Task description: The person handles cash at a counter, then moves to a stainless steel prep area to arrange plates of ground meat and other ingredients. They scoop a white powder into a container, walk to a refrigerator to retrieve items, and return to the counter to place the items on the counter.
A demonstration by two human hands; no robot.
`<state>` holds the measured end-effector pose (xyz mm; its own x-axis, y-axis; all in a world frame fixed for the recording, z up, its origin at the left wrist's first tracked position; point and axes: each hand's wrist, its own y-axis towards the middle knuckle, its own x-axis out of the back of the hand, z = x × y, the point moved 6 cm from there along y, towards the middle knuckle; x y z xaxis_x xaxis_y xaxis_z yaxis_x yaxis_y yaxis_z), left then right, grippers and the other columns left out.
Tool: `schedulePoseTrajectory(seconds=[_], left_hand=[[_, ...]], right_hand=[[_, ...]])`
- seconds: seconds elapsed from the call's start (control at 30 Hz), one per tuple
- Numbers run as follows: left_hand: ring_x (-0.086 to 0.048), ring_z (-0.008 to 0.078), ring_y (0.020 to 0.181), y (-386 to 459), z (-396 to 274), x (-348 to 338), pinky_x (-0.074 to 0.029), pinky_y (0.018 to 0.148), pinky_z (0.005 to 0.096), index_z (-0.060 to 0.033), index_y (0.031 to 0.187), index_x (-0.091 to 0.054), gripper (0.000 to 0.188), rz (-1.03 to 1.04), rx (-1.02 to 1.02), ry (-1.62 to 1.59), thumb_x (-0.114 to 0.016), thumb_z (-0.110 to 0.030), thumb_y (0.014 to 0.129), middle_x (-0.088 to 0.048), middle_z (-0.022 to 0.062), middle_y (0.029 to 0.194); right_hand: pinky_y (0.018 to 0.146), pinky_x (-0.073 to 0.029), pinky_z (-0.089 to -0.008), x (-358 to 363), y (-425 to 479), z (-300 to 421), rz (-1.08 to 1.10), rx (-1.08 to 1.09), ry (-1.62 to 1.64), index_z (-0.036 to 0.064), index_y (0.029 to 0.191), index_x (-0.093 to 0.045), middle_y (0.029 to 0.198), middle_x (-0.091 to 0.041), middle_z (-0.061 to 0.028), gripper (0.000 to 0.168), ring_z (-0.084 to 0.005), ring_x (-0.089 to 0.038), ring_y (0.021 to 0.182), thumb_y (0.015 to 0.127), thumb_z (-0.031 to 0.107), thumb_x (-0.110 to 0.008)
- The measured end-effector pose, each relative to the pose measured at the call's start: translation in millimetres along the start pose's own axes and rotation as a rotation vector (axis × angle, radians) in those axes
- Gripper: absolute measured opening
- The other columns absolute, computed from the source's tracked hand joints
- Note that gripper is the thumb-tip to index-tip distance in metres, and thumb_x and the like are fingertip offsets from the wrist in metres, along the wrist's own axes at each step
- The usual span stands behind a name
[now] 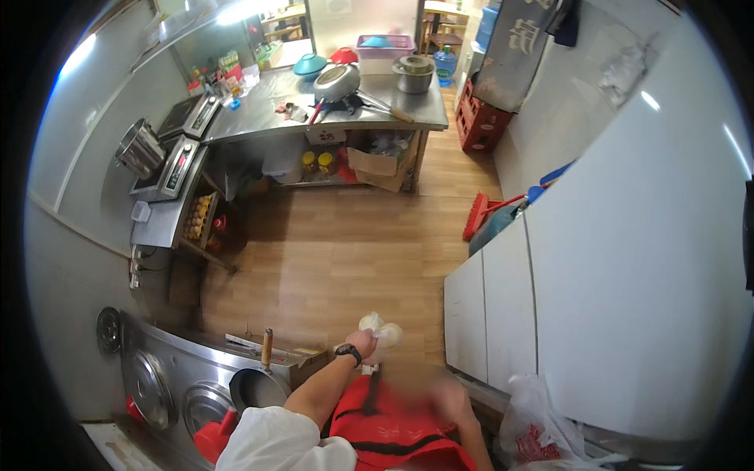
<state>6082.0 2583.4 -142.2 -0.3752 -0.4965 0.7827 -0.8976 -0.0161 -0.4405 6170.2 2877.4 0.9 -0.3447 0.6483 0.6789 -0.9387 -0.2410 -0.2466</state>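
Observation:
My left hand, with a dark watch on the wrist, grips a thin clear plastic bag. Two pale round lumps show inside the bag, perhaps dough or buns; I cannot tell which. The bag hangs over the wood-patterned floor, ahead of my red apron. My right forearm lies bent in front of the apron. A blurred patch covers my right hand, so its fingers and anything in them cannot be made out.
A steel stove holds a wooden-handled pan at lower left. White cabinets line the right side, near a red broom. Ahead, a steel table bears a wok; induction cookers stand left.

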Motion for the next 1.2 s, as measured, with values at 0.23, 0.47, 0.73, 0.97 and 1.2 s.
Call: schedulePoseTrajectory(seconds=[0.23, 0.47, 0.73, 0.97, 1.2], left_hand=[[-0.062, 0.0415, 0.082, 99.6, 46.3, 48.8, -0.049, 0.074, 0.0502, -0.0037, 0.092, -0.063, 0.033, -0.016, 0.156, -0.045, -0.049, -0.033, 0.087, -0.064, 0.0244, 0.087], [-0.062, 0.0425, 0.081, 196.2, 55.1, 159.3, -0.049, 0.072, 0.0505, -0.0006, 0.089, -0.064, 0.034, -0.236, 0.177, -0.007, -0.05, -0.031, 0.087, -0.063, 0.0266, 0.084], [-0.059, 0.0442, 0.078, 313.5, -66.6, 314.6, -0.046, 0.065, 0.0495, -0.0012, 0.084, -0.062, 0.031, -0.422, 0.098, -0.16, -0.049, -0.029, 0.089, -0.062, 0.0251, 0.08], [-0.059, 0.0429, 0.068, 473.5, -189.2, 344.8, -0.045, 0.058, 0.0507, -0.0019, 0.081, -0.06, 0.029, -0.325, -0.209, -0.282, -0.055, -0.029, 0.089, -0.058, 0.0253, 0.071], [-0.058, 0.0448, 0.066, 583.7, -353.4, 390.3, -0.045, 0.058, 0.0511, -0.0037, 0.077, -0.059, 0.034, -0.107, -0.493, -0.383, -0.051, -0.034, 0.091, -0.057, 0.026, 0.066]], right_hand=[[0.066, -0.047, -0.0416, 34.8, 94.0, -10.3, 0.002, -0.392, 0.228, 0.0, 0.069, -0.066, 0.066, -0.062, -0.0193, 0.057, -0.0351, -0.063, 0.069, 0.095, 0.044, -0.04], [0.052, -0.042, -0.0316, 80.1, 267.0, 7.3, -0.054, -0.283, 0.641, 0.002, 0.055, -0.057, 0.049, -0.054, -0.0073, 0.062, -0.0175, -0.054, 0.049, 0.098, 0.042, -0.038], [0.037, -0.03, -0.0217, 191.9, 483.5, 70.6, 0.059, -0.256, 1.256, 0.005, 0.087, -0.055, 0.064, -0.053, -0.0017, 0.028, -0.0076, -0.04, 0.042, 0.097, 0.03, -0.047], [0.037, -0.03, -0.0187, 260.7, 621.7, 45.7, -0.192, -0.284, 1.05, 0.005, 0.09, -0.06, 0.067, -0.053, 0.0018, 0.02, -0.0032, -0.039, 0.042, 0.095, 0.022, -0.05], [0.031, -0.023, -0.0218, 328.8, 689.1, -27.3, -0.54, -0.543, 0.963, 0.006, 0.075, -0.055, 0.051, -0.042, 0.0017, 0.037, -0.0065, -0.034, 0.034, 0.093, 0.038, -0.054]])
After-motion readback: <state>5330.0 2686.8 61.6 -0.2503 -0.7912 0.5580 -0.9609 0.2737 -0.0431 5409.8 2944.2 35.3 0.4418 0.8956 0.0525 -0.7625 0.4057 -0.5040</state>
